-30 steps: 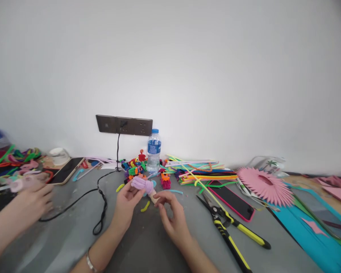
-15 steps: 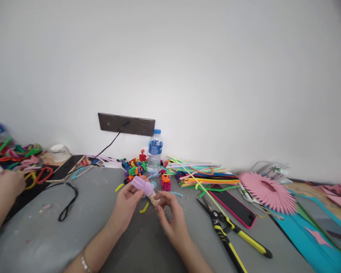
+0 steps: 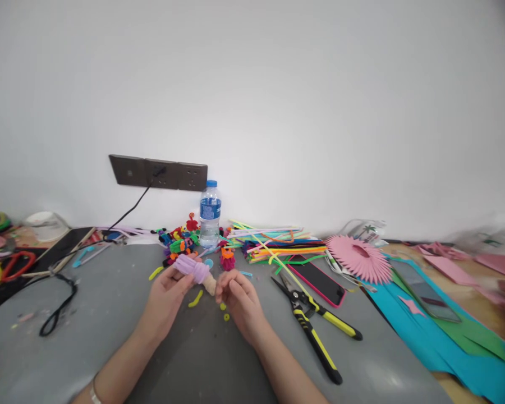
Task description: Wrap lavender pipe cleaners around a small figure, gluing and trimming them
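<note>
Lilac bundle in my left hand, beige end aimed at my right!

Working from the left: the black cable (image 3: 74,290) lies looped on the grey mat (image 3: 109,314), and then here's my left hand (image 3: 166,297). Its forearm slants in from the lower left, a bracelet (image 3: 95,393) at the wrist, palm turned inward, thumb on the near side. That grip is closed, thumb and fingers clamped on the fuzzy lilac bundle (image 3: 191,268).

And the bundle is right over the mat, in front of the water bottle (image 3: 210,216)! Its long axis runs on a slant, lilac loops to the upper left, beige end (image 3: 210,285) to the lower right.

Across comes my right hand (image 3: 240,300), forearm rising from the lower right, fingers bent and bunched beside that beige end. Touching or pinching? I cannot tell from here.

Further right, 1 pair of yellow-and-black shears (image 3: 302,318) lies with handles spread, near the pink-edged phone (image 3: 320,282). Beyond sits the pleated pink disc (image 3: 343,255), then blue paper (image 3: 416,331) with 1 more phone (image 3: 425,292).
</note>
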Demonstrator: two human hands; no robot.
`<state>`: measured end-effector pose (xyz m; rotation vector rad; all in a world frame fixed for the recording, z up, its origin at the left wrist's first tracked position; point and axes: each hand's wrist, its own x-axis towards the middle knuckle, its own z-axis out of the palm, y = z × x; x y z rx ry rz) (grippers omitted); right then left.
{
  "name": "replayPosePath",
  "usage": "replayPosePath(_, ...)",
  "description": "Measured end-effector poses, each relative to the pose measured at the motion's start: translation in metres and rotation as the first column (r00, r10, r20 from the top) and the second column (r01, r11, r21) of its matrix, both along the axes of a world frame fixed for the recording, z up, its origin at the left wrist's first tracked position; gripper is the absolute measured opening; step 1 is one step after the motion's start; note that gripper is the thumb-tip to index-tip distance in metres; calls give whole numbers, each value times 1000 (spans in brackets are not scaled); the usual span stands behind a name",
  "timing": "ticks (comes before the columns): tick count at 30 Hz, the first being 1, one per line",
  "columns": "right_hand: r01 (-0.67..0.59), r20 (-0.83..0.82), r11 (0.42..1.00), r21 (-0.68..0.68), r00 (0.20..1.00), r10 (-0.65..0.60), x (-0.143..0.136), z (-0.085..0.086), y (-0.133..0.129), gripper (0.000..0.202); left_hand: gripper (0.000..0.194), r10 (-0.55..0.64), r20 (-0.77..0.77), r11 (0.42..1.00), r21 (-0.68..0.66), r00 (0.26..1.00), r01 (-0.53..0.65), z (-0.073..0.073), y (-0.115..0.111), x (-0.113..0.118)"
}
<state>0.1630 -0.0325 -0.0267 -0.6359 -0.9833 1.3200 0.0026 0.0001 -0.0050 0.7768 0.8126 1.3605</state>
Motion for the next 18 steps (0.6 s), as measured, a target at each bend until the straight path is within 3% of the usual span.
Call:
replayPosePath(8,-21,-73,999,-28,997,19,1,8,-2,34,38,-14,-17,1000,12,1000,15,-1,1,-1)
replayPosePath(18,-135,-156,987,-89,981,120,1,13,-1,27,39,5,20,1000,-18,1000,-5,3,0,2)
